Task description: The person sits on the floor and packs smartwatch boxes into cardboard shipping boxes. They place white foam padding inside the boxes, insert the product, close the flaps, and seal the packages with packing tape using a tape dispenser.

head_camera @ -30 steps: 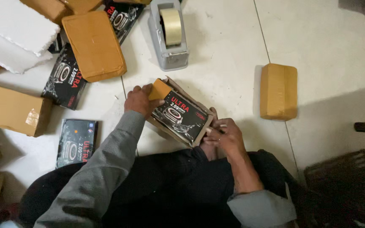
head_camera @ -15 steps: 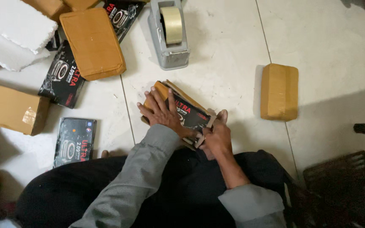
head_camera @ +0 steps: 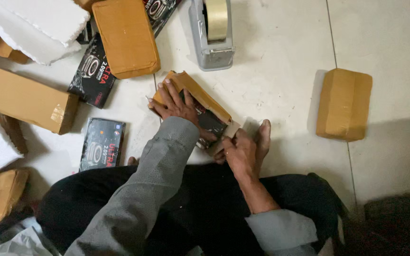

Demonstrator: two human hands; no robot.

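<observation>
Two hands work one half-wrapped black box (head_camera: 204,114) on the tiled floor before the seated person: left hand (head_camera: 175,105) spread flat, pinning it; right hand (head_camera: 240,151) pinching the brown paper flap (head_camera: 228,130), tape dispenser (head_camera: 212,35) just beyond.

The half-wrapped box (head_camera: 200,106) shows matt brown paper over a glossy black printed face. At twelve o'clock, the tape dispenser (head_camera: 210,47) looks like smooth grey plastic — its roll shiny. White foam sheets (head_camera: 39,23) at ten o'clock look rough-edged; floor tiles (head_camera: 281,71) — smooth, faintly scuffed.
</observation>
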